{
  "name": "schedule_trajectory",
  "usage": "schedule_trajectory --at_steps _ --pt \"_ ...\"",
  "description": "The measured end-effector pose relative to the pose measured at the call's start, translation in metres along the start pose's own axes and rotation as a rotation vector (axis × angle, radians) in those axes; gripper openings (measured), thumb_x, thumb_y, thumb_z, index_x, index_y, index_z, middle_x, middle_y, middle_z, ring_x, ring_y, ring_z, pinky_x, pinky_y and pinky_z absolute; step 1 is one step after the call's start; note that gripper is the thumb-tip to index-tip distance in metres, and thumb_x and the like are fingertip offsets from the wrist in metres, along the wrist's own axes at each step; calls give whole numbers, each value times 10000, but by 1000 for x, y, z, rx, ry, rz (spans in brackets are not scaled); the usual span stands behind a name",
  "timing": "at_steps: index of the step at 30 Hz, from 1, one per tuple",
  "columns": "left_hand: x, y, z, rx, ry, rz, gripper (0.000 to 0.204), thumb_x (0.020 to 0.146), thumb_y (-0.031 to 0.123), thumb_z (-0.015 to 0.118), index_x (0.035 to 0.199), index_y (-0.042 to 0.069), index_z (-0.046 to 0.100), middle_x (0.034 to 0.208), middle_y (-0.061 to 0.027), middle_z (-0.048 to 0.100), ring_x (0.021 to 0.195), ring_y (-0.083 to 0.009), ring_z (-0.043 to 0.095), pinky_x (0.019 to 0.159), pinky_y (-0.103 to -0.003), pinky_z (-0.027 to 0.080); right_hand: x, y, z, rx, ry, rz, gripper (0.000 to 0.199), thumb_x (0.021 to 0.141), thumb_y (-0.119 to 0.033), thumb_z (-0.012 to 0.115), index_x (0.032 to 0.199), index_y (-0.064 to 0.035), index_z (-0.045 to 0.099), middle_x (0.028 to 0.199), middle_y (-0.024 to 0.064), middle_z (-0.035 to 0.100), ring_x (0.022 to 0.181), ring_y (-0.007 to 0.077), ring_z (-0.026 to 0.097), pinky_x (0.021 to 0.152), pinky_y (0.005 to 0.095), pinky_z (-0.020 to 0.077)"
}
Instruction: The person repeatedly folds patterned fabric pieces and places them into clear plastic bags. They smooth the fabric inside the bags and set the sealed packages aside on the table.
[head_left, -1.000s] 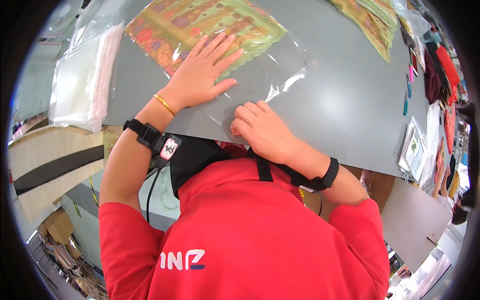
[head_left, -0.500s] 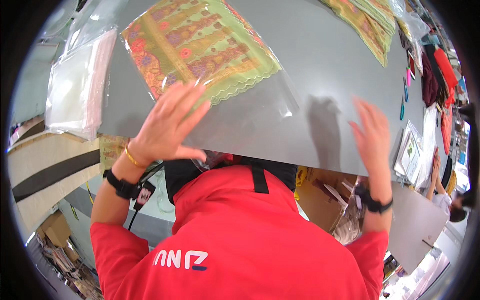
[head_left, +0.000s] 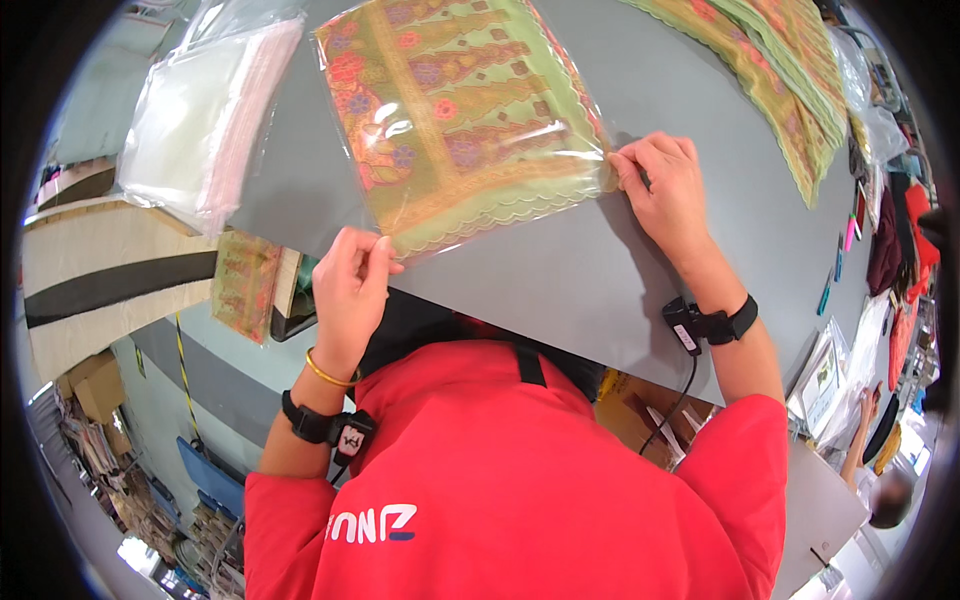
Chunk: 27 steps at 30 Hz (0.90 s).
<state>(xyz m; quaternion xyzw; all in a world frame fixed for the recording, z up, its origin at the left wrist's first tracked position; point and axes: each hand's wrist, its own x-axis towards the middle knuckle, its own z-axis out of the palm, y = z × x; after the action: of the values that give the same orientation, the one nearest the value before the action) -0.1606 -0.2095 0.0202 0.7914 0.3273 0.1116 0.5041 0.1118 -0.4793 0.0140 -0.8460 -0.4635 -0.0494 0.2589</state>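
A folded green and gold patterned cloth [head_left: 470, 110] with a scalloped edge lies flat in a clear plastic bag [head_left: 575, 150] on the grey table. My left hand [head_left: 352, 285] is closed, thumb and fingers pinching the bag at its near left corner. At the near right corner, my right hand [head_left: 668, 190] pinches the bag between thumb and fingertips. The bag's near edge runs between both hands, close to the cloth's scalloped border. Whether its clear end is folded over or under does not show plainly.
A stack of clear plastic bags [head_left: 205, 120] lies at the table's left. Another bagged cloth [head_left: 245, 285] is below it. Loose patterned cloth [head_left: 770, 80] is at the far right, with pens [head_left: 838, 262] nearer. Another person [head_left: 888, 498] is at the right edge.
Both hands have gone from open and lifted to pinching the bag's near corners. The clear end that stretched toward me no longer shows spread out. My view has shifted somewhat.
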Motion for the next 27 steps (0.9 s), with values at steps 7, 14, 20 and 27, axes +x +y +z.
schedule_trajectory --at_steps 7,14,20,27 --pt "12 7 8 633 70 354 142 936 87 646 1074 76 614 1014 -140 562 809 -356 642 666 -416 565 27 -33 0 -503 -56 125 207 922 -127 704 1127 -104 713 1184 88 717 1161 314 633 1034 482 436" --pt "-8 20 -12 476 -192 586 118 898 152 680 1009 111 681 992 -102 538 903 -287 640 690 -396 552 43 -81 -7 -70 -578 -367 464 925 -89 666 1378 -181 688 1634 73 456 1553 358 329 1281 499 243" --pt "30 -5 -54 709 368 388 443 866 395 777 1080 38 626 1069 -141 532 1033 -339 522 885 -452 443 -18 7 -39 -308 -164 275 530 979 -187 693 1486 -99 564 1536 183 499 1419 402 451 1180 489 374" --pt "-16 -38 -14 224 389 394 510 851 306 840 1147 9 549 1109 -154 498 1010 -310 553 884 -427 476 -35 25 -11 -279 -196 591 455 987 -261 735 1311 15 572 951 118 661 870 277 657 748 401 505"
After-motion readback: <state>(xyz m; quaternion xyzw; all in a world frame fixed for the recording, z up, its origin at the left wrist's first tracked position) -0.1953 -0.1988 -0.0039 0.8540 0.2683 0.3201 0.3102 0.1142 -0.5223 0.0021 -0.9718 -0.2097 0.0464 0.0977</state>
